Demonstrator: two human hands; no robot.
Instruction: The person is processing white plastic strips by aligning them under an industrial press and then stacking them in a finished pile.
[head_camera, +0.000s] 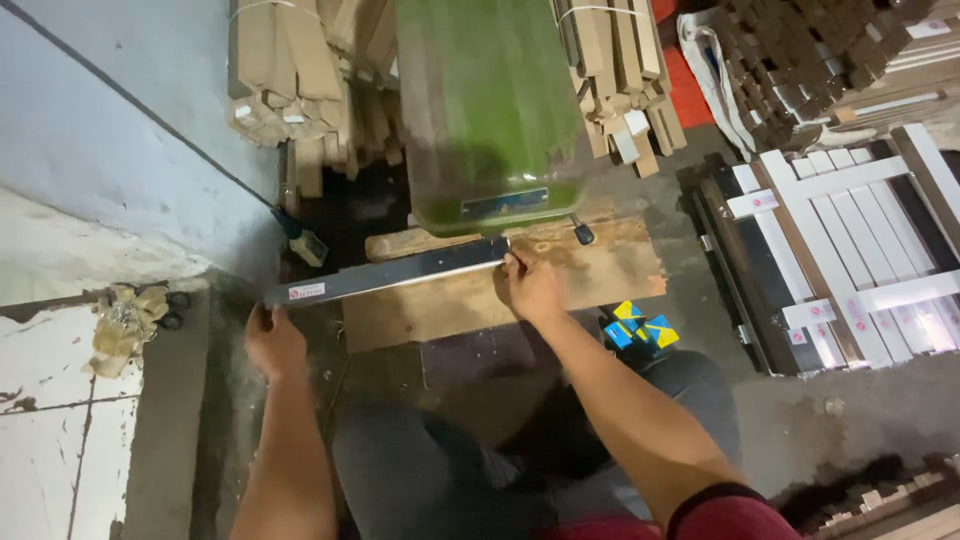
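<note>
The long dark strip (390, 274) lies across a wooden board (560, 285) below the green machine (487, 110). The left hand (274, 342) grips its near end, fingers curled under and hidden. The right hand (533, 288) pinches the far end, which the machine's base partly covers.

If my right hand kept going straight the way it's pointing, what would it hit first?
Probably the green machine body: the right hand points up at it from the dark strip's end, though depth is hard to judge.
</note>
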